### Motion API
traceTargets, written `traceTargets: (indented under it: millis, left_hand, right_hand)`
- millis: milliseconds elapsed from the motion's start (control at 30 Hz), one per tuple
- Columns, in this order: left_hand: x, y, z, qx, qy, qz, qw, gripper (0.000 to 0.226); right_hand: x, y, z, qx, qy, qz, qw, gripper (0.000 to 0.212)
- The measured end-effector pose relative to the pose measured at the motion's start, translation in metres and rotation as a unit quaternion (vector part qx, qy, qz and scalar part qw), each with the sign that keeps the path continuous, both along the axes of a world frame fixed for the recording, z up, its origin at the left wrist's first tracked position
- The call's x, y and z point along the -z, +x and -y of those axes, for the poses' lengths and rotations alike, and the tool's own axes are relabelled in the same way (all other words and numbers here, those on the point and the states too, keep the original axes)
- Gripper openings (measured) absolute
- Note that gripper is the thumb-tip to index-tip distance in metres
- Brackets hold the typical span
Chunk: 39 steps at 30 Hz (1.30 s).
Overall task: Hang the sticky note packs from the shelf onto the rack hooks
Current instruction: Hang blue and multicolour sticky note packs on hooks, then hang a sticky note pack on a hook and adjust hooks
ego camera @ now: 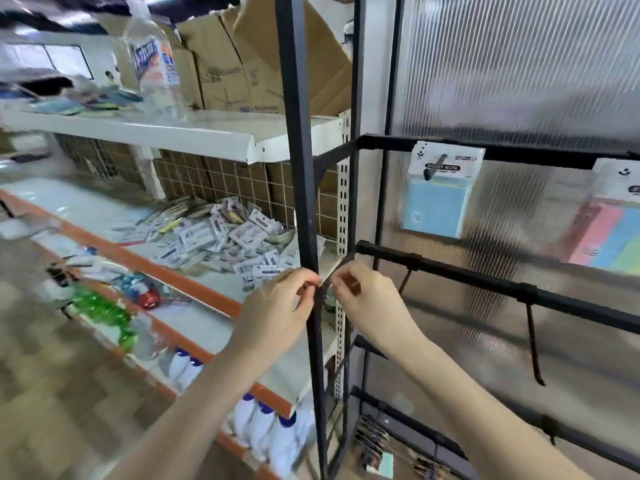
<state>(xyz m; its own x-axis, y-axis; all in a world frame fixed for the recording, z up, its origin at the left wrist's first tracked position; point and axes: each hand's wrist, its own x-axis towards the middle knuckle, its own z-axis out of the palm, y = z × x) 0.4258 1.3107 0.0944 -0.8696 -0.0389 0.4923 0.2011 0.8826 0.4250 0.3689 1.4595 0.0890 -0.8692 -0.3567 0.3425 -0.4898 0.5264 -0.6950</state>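
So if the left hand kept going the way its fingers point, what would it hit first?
Probably the black rack post: the left hand points right and its fingertips are already at it. Just beyond sits the right hand. Depth is unclear, so the post may lie slightly in front.

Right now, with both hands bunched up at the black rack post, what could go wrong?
The left hand and right hand pinch something small and blurred at the black post; a weak grip could drop it. The bare hook juts out near the right forearm and could snag it. The loose pile of packs lies near the shelf edge and could spill.
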Motion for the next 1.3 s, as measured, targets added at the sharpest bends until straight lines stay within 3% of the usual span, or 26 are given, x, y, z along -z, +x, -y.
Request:
traceTargets:
  millis: [300, 467, 767, 1300]
  left_hand:
    - [0.025, 0.006, 0.125, -0.095, 0.002, 0.09, 0.991, 0.021]
    - [0.044, 0.0, 0.208, -0.095, -0.073, 0.177, 0.977, 0.023]
    - [0.065, -0.015, 0.329, -0.096, -0.067, 0.236, 0.965, 0.023]
    - [0.09, -0.098, 0.449, -0.139, 0.039, 0.229, 0.963, 0.023]
  right_hand:
    - [0.004, 0.016, 0.119, -0.102, 0.011, -0.007, 0.995, 0.016]
    - [0.025, 0.002, 0.198, -0.088, 0.104, -0.04, 0.99, 0.021]
    - [0.055, -0.035, 0.324, -0.07, 0.196, 0.01, 0.978, 0.022]
    - [0.083, -0.133, 0.472, -0.067, 0.181, 0.014, 0.981, 0.018]
